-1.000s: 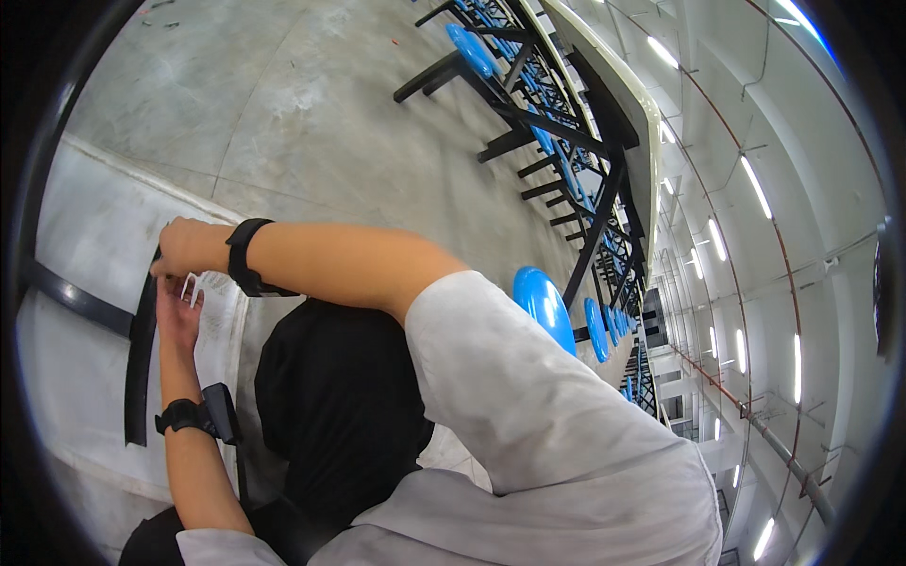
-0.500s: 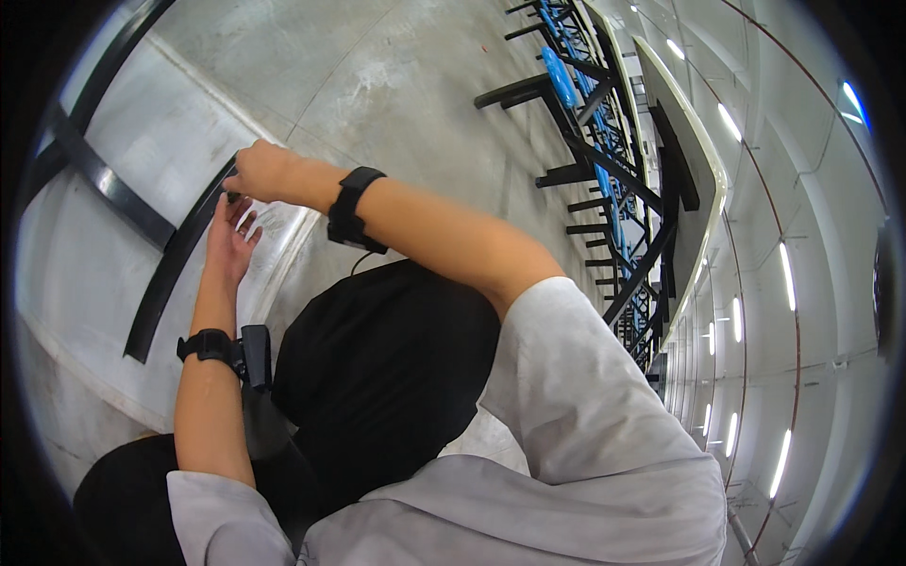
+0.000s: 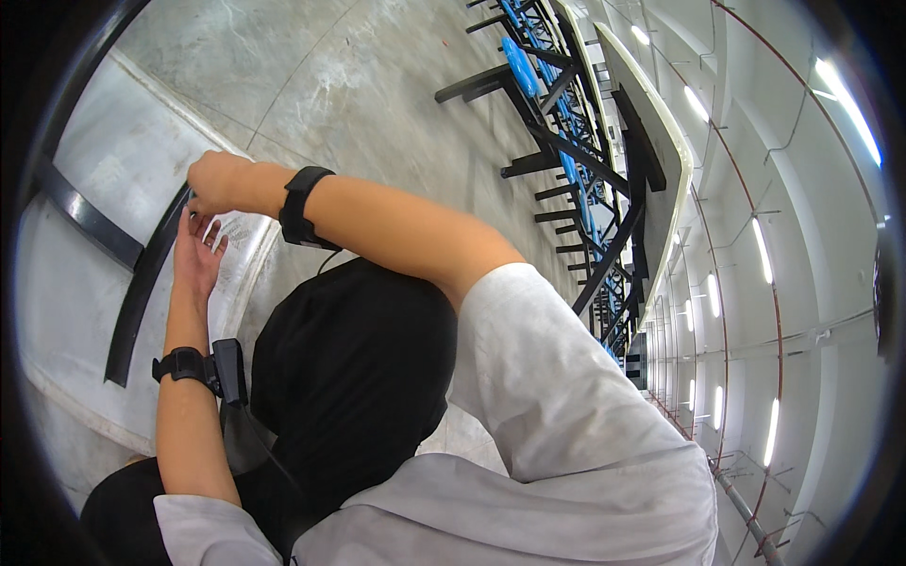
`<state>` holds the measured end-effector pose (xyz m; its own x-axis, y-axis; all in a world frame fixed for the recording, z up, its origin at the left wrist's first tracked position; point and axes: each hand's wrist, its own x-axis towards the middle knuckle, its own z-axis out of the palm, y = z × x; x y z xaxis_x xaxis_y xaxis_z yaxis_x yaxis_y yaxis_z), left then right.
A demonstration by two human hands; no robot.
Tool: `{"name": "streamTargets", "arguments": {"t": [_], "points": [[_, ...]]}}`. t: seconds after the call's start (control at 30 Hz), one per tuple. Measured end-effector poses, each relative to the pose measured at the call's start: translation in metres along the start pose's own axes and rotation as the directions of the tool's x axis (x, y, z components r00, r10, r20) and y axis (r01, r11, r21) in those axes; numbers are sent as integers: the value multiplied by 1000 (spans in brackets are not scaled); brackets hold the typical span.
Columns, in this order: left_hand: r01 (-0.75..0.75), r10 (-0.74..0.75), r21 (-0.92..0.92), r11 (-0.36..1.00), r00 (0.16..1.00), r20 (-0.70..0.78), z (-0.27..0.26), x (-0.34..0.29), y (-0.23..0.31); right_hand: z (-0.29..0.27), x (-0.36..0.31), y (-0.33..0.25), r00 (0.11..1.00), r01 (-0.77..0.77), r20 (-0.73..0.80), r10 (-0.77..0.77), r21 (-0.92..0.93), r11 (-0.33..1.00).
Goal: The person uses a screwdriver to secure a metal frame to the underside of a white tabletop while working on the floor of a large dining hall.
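My right hand (image 3: pixel 215 182) reaches across from the right with a black band on its wrist. Its fingers are curled shut at the upper end of a long black strip (image 3: pixel 142 292), which lies on a pale grey table top (image 3: pixel 75 311). What lies inside the fist is hidden. Just below it, my left hand (image 3: pixel 196 255) is palm up with fingers apart and holds nothing. It rests over a thin pale sheet (image 3: pixel 243 236) at the table's edge. A black band and a small black device sit on my left wrist (image 3: pixel 189 366).
A second black strip (image 3: pixel 80 215) crosses the table farther left. Black fabric (image 3: pixel 359 377) covers my lap. Beyond is grey concrete floor (image 3: pixel 359 94), and rows of tables with blue seats (image 3: pixel 576 160) on black frames run along the upper right.
The view has swung, so table and hands sit higher and further right in the picture. My right hand stays at the strip's end. My left hand has dropped slightly away from it.
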<state>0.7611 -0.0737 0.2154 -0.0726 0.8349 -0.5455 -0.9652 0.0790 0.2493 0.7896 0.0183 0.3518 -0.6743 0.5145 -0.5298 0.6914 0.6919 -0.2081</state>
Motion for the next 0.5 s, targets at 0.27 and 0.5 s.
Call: {"name": "streamTargets", "arguments": {"t": [0.27, 0.5], "points": [[-11, 12, -74, 997, 1000, 17, 2, 0, 4, 10, 6, 1, 955, 180, -171, -244, -321, 930], [-29, 38, -75, 997, 993, 111, -14, 2, 2, 0, 5, 3, 885, 387, -133, -446, -323, 864]]}}
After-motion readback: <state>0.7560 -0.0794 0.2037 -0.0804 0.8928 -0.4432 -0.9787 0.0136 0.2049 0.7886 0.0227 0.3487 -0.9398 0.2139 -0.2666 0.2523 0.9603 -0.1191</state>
